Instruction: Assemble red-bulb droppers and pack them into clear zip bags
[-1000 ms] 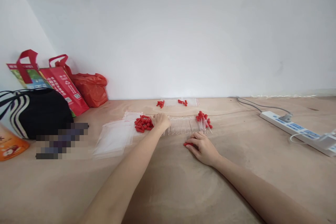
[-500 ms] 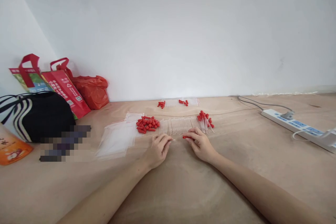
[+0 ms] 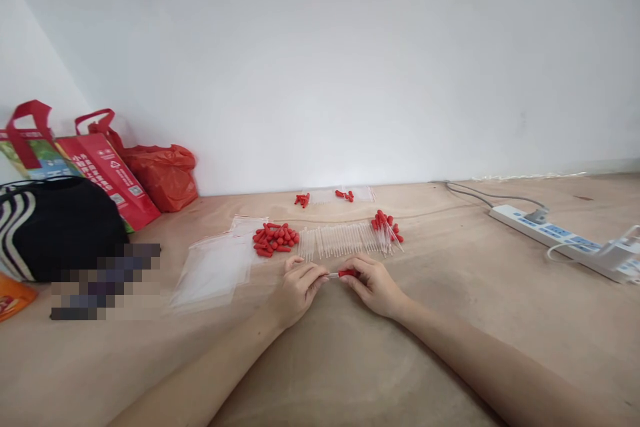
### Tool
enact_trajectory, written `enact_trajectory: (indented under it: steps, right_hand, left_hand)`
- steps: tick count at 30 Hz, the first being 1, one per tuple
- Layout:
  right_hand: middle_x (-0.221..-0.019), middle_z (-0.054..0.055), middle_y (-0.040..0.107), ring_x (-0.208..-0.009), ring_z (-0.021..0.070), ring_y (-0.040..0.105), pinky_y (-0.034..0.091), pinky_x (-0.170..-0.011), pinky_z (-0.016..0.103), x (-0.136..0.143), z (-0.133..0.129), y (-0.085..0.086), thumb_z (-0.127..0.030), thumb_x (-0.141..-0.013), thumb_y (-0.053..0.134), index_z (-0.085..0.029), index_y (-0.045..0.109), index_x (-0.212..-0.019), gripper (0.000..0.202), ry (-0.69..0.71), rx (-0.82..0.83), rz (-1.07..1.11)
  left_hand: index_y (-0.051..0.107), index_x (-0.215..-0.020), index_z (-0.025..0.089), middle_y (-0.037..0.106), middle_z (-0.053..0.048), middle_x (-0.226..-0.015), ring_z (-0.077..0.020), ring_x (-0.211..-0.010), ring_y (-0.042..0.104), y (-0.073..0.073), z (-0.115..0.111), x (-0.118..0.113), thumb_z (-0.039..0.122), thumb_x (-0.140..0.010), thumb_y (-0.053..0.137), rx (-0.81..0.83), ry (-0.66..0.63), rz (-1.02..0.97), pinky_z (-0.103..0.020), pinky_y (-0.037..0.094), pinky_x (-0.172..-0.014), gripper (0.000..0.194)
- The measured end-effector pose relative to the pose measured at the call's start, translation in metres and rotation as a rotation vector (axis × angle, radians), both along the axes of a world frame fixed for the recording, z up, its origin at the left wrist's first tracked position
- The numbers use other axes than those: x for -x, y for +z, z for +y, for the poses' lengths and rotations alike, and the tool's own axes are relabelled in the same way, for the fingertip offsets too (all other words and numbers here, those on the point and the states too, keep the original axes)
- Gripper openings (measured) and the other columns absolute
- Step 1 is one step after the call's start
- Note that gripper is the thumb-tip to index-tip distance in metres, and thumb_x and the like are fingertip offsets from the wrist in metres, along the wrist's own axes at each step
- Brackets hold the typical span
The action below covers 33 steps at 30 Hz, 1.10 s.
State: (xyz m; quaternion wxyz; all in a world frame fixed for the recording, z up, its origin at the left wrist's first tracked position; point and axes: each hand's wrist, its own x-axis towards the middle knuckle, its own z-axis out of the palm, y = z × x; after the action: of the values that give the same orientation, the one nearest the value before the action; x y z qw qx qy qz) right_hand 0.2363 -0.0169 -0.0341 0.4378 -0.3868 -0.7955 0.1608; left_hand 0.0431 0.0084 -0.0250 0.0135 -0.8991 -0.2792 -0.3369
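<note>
1. A red-capped clear tube (image 3: 341, 273) lay pinched between both hands.
2. The left hand (image 3: 298, 288) gripped its clear end; the right hand (image 3: 373, 282) gripped the cap.
3. Just beyond the hands lay a row of clear tubes (image 3: 340, 240), with loose red caps (image 3: 275, 239) beyond the left hand.

A second ago the left hand (image 3: 296, 288) lies far out on the pile of red caps (image 3: 275, 239), with the right hand (image 3: 373, 283) alone on the worktop (image 3: 450, 320), pinching a red cap (image 3: 347, 273) well to the right. Half a second ago the left hand is drawn back toward the near edge, fingers closed on a thin clear tube (image 3: 333, 275), and the two hands sit close with a small gap between. Now the hands meet just on the near side of the row of clear tubes (image 3: 345, 240): tube and red cap lie in one line, end to end, between the fingertips. The pile of red caps lies uncovered.
</note>
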Motion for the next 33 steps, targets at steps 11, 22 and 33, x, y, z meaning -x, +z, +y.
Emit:
enact_trajectory:
  steps: [11,22,33]
  right_hand:
    - [-0.087,0.005,0.061,-0.080,0.0135,0.057,0.047,-0.072,0.026,0.0003,-0.0021,-0.0004,-0.019,-0.081,0.050,-0.021,0.060,-0.094,0.017,0.065,0.007,0.029]
    - [-0.079,0.005,0.063,-0.072,0.0122,0.057,0.046,-0.065,0.024,-0.0019,-0.0038,-0.0018,-0.025,-0.085,0.043,-0.019,0.061,-0.088,0.019,0.078,-0.079,-0.023]
    - [-0.068,0.003,0.060,-0.063,0.0139,0.052,0.037,-0.061,0.027,-0.0047,-0.0027,-0.0047,-0.028,-0.084,0.044,-0.019,0.059,-0.082,0.018,0.010,-0.247,-0.286]
  left_hand:
    - [0.056,-0.085,0.020,0.066,0.002,-0.075,-0.0101,-0.067,0.060,-0.0008,-0.0003,0.0006,0.023,-0.090,0.038,-0.027,-0.049,-0.039,-0.032,0.027,-0.082,0.019]
    - [0.056,-0.096,0.021,0.068,-0.001,-0.076,-0.0111,-0.069,0.061,-0.0044,0.0018,0.0040,0.018,-0.089,0.038,-0.011,-0.134,0.006,-0.031,0.030,-0.078,0.020]
    - [0.058,-0.093,0.020,0.067,-0.002,-0.077,-0.0111,-0.064,0.059,-0.0020,-0.0033,0.0018,0.012,-0.086,0.036,-0.101,-0.134,0.073,-0.031,0.029,-0.069,0.025]
